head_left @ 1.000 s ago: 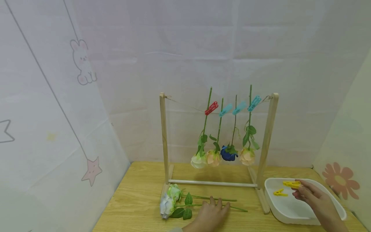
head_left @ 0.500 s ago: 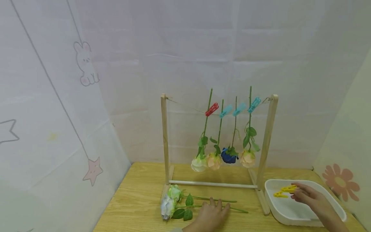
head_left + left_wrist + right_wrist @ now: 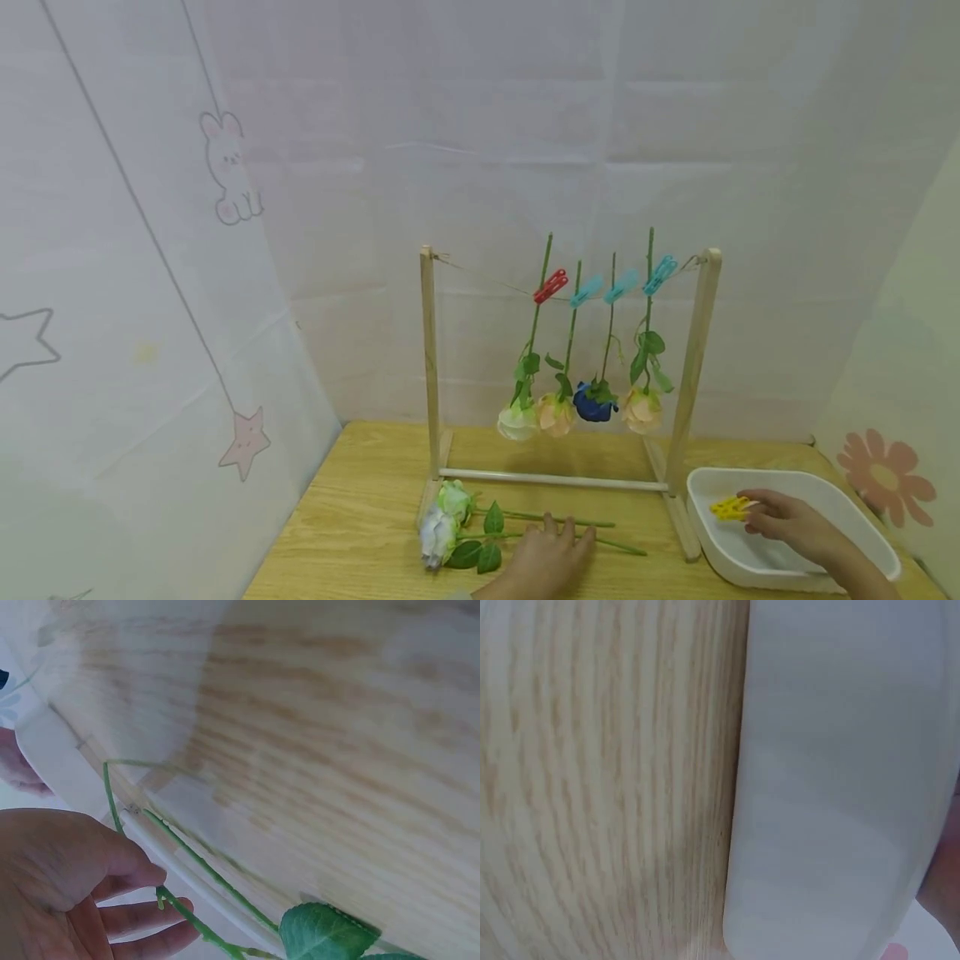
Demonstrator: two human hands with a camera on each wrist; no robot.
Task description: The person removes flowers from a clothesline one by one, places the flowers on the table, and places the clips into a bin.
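Observation:
My left hand [image 3: 546, 560] lies over the stem of a pale lavender-white rose [image 3: 437, 537] on the table. In the left wrist view that hand's thumb and fingers pinch the green stem [image 3: 199, 922]. Beside it lies a greenish-white rose [image 3: 455, 500], its stem roughly parallel. Low over the white tray [image 3: 795, 575], my right hand [image 3: 787, 521] pinches a yellow clothespin [image 3: 727, 509]. A second yellow clothespin seen earlier overlaps it, so the two cannot be told apart. The right wrist view shows mostly the tray's outer wall [image 3: 825, 802].
Behind the hands stands a wooden rack [image 3: 431, 367] with a string. Four kinds of clips aside, a red clothespin [image 3: 551, 286] and several blue ones hold upside-down roses, including a dark blue rose [image 3: 595, 402]. A white curtain [image 3: 337, 208] encloses the table.
My right hand has moved left and down with its yellow clothespin, to where the other one lies in the tray. The left hand stays on the stem.

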